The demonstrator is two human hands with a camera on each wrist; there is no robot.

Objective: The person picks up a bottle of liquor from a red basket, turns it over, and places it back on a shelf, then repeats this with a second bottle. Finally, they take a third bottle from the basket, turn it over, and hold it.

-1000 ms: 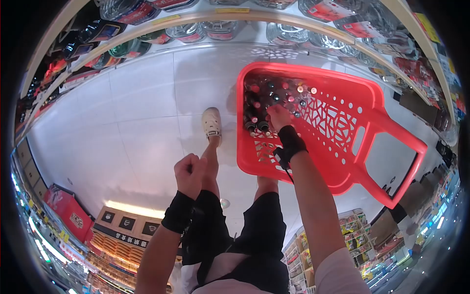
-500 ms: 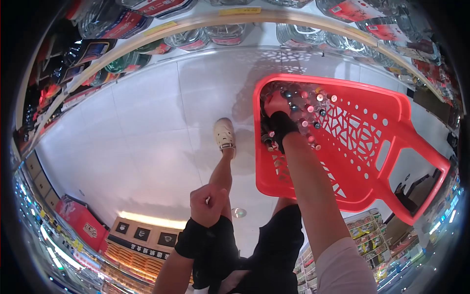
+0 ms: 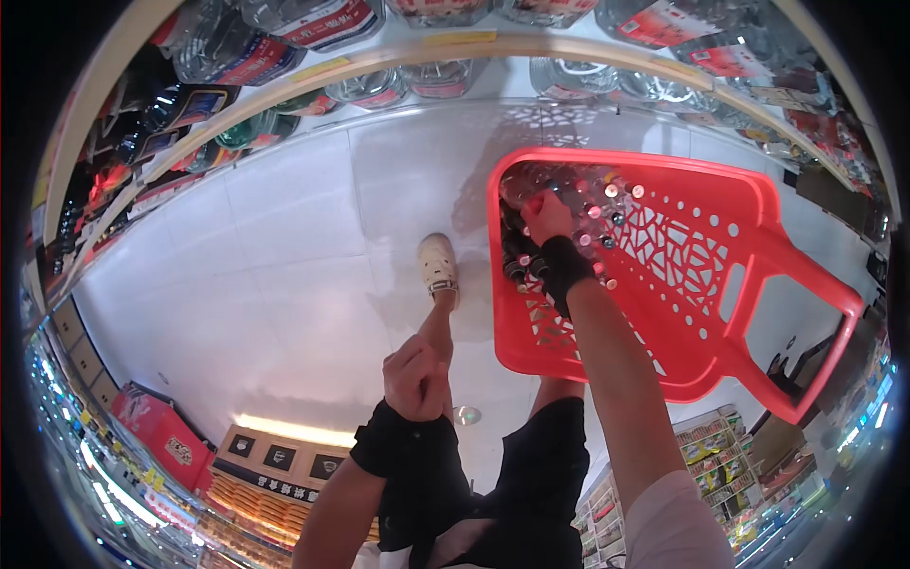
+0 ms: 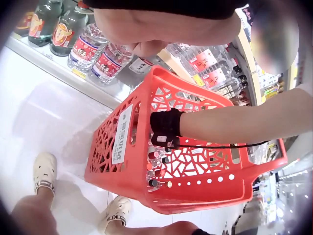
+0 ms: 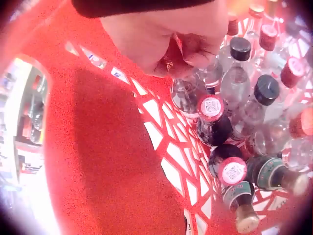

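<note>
My right hand [image 3: 550, 218] is down inside a red plastic shopping basket [image 3: 640, 161], among upright bottles at its left end. In the right wrist view, its curled fingers grip the top of a clear glass bottle [image 5: 188, 95], whose neck they hide. Close around it stand a black-capped clear bottle [image 5: 236, 81], a dark bottle with a red cap [image 5: 211, 125] and several others. My left hand [image 3: 417, 377] hangs loosely curled in front of my legs, apart from the basket, holding nothing.
Shelves of large clear jugs [image 4: 110, 61] line the wall beyond the basket. The basket's long handle [image 3: 825, 365] points right. My shoe [image 3: 438, 264] is on the pale tiled floor [image 3: 284, 228], left of the basket. Behind me is a lit display counter [image 3: 275, 460].
My right hand reached deeper among the bottles, then rose slightly. The basket shifted right and down in the head view as the camera moved. The left hand stays loosely curled.
</note>
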